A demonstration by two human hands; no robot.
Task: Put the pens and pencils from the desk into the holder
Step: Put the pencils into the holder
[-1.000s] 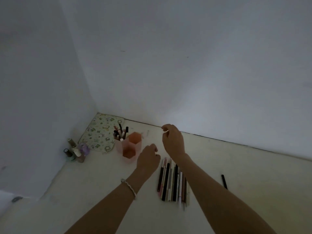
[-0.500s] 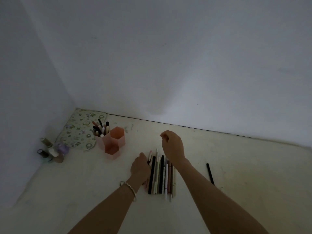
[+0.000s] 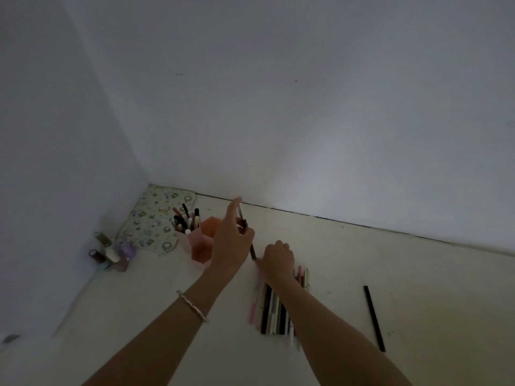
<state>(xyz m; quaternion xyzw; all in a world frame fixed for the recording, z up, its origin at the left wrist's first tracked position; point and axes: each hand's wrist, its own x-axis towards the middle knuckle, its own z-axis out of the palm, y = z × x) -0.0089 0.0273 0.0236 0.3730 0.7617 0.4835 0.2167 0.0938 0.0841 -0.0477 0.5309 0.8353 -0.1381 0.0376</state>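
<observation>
The left hand [image 3: 231, 246] pinches a dark pen [image 3: 252, 252] between thumb and fingers, raised just beside the pink holder [image 3: 200, 254], which it partly hides. The right hand [image 3: 278, 260] lies curled on the row of pens [image 3: 271, 310] on the desk [image 3: 418, 288] — whether it grips one I cannot tell. The labels on the bottles [image 3: 113, 253] are too dim to read.

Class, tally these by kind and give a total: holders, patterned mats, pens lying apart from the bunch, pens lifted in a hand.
Holder: 1
Patterned mat: 1
Lone pen, right of the bunch: 1
Held pen, in the left hand: 1
Total: 4
</observation>
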